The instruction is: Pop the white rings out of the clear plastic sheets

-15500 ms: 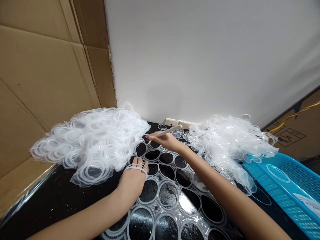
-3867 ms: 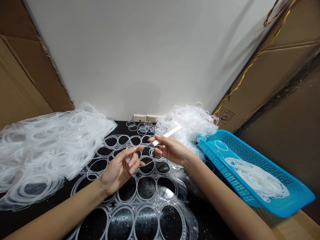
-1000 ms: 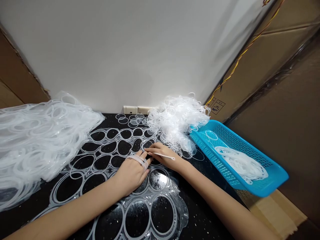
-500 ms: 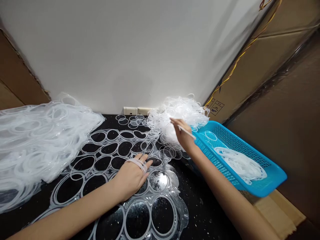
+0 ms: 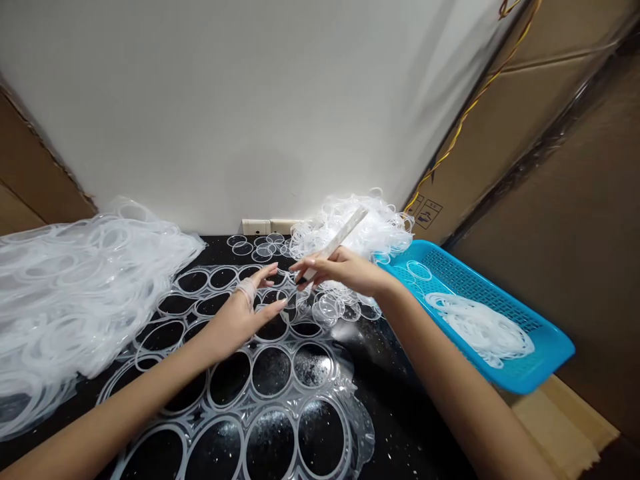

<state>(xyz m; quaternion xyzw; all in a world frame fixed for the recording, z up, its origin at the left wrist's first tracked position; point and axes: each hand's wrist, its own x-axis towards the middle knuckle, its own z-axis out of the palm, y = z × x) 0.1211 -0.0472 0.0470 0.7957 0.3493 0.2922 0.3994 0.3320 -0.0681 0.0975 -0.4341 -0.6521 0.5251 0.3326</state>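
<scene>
My left hand [image 5: 239, 321] hovers low over a translucent sheet of joined rings [image 5: 296, 389], thumb and fingers stretched apart. Several thin white rings [image 5: 247, 291] are looped round its fingers. Just to the right, my right hand [image 5: 350, 270] grips a white pen-like tool [image 5: 345, 231] with a dark tip pointing down toward the sheet. The tool slants up and to the right. Loose clear rings [image 5: 330, 307] lie below my right hand, at the sheet's far right edge. Behind it rises a tangled heap of white rings [image 5: 387, 225].
On the left lies a thick stack of ring sheets [image 5: 95, 287]. A blue basket [image 5: 553, 357] on the right contains a bundle of white rings [image 5: 485, 330]. Loose discs or rings [image 5: 263, 251] lie near a socket strip [image 5: 256, 227] by the white wall. Cardboard [image 5: 540, 167] stands at right.
My left hand has lifted off the sheet and spread its fingers. My right hand has moved left and down from beside the heap, turning the tool tip-down near my left hand.
</scene>
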